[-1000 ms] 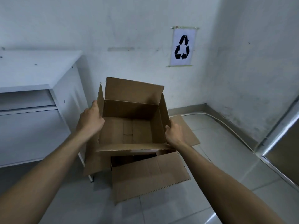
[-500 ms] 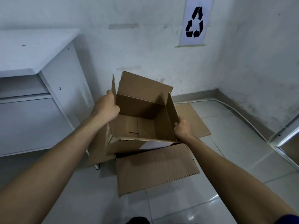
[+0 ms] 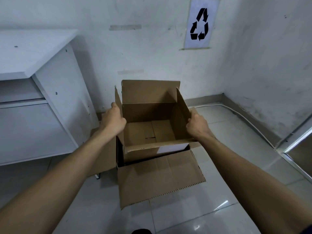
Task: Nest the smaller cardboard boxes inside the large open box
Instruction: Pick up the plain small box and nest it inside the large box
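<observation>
A smaller open cardboard box (image 3: 148, 130) sits partly down inside the large open box (image 3: 160, 179), whose flaps spread out on the floor. My left hand (image 3: 113, 120) grips the smaller box's left wall and flap. My right hand (image 3: 197, 126) grips its right wall. The smaller box stands upright with its flaps up and nothing inside. A white label shows on its near side. Most of the large box's inside is hidden by the smaller box.
A white cabinet (image 3: 33, 92) stands at the left, close to the boxes. A recycling sign (image 3: 199, 24) hangs on the wall behind. The corner wall and a metal door frame (image 3: 295, 142) are at the right. Tiled floor (image 3: 185, 208) lies in front.
The smaller box has gone from tilted to level and sunk lower into the large box. Both hands stayed on its sides. My view has moved closer and downward.
</observation>
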### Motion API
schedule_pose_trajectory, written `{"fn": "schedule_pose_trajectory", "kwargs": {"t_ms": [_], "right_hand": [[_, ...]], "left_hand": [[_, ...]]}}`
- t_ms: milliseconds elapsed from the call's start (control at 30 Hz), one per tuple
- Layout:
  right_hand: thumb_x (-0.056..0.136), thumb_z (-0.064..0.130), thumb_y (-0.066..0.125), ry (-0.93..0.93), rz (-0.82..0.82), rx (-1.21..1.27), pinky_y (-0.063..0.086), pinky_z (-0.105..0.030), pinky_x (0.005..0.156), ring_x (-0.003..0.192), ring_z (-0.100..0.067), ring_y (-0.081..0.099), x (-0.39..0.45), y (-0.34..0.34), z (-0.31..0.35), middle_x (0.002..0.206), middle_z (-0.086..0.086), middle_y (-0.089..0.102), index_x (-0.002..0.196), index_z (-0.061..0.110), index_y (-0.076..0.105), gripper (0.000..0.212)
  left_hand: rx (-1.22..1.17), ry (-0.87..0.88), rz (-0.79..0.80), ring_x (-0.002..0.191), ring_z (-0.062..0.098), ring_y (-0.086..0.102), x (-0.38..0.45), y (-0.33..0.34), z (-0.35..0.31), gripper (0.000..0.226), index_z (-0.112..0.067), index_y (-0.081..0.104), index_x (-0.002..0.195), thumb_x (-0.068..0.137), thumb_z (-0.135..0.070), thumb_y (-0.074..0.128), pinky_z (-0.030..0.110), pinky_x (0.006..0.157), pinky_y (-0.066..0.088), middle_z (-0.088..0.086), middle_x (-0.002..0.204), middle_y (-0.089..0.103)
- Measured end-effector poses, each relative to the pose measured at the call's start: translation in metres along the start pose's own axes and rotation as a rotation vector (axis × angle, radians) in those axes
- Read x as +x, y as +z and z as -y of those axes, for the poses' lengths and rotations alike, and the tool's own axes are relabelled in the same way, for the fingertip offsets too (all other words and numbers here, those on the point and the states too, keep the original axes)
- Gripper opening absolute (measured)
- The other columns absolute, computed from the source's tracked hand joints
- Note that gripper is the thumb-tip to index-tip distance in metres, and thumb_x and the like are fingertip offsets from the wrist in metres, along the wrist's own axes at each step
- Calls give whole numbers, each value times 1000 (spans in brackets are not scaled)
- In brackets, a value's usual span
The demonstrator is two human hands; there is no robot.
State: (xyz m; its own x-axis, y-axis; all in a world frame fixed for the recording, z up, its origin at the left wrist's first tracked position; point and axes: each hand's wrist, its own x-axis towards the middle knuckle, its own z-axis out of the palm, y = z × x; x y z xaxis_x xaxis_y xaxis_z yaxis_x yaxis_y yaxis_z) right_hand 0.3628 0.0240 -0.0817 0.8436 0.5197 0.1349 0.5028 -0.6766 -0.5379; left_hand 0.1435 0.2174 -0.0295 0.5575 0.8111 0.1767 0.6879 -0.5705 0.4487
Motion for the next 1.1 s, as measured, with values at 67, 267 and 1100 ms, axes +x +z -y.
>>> {"fn": "schedule_pose_trajectory", "kwargs": {"t_ms": [67,267,1100], "right_hand": [[100,12,51,-6,22,-5,58,-37,81,93,-22,66,-2,5,-3,109,-9,66,128,13,55,28],[101,15,52,-22,20,-41,46,-27,72,86,-17,58,5,25,-10,113,-10,65,133,13,52,33],[99,32,41,-103,383,-579,2,-52,122,153,-32,-2,3,131,-72,167,-13,8,156,8,24,65]], "left_hand": [[-7,-30,12,71,24,60,-2,10,6,59,1,29,145,89,5,49,23,43,35,19,97,63],[27,-74,12,56,17,54,-5,43,38,60,-3,29,146,90,3,49,29,42,43,8,76,56],[189,-203,412,144,32,-25,-18,183,137,100,-12,-27,147,84,-1,50,59,115,-9,11,160,-23]]}}
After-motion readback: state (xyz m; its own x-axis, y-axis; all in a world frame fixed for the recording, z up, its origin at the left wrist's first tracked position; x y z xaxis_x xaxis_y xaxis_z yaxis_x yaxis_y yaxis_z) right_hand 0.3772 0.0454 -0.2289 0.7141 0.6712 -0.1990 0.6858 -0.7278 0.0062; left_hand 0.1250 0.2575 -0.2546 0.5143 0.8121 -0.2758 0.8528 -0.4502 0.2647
